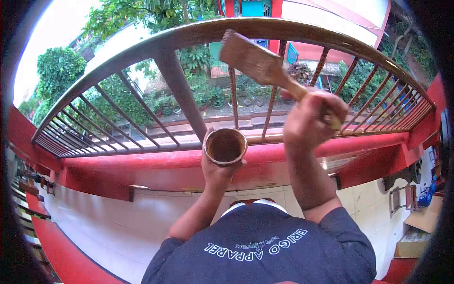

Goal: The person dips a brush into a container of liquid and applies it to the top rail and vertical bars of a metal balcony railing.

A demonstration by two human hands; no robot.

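My left hand (pixel 215 168) is wrapped round a small round cup (pixel 225 162), its mouth facing up toward me. The inside of the cup is dark brown, and brown smears mark its rim. Raised in front of the railing, my right hand (pixel 314 118) grips a wide flat paintbrush (pixel 255 59) by its handle. Brown colour coats the brush head, which points up and left and overlaps the brown metal handrail (pixel 198 34) in this view. The cup sits close in front of the lower end of a thick railing post (pixel 177 85).
Thin balusters (pixel 232 97) run along the curved railing, those on the right looking rough and rusty. Below them lies a red ledge (pixel 156 159). Plants (pixel 191 90) and a red-and-white building stand beyond. A wooden chair (pixel 402 201) and cardboard box (pixel 428 215) are at the right.
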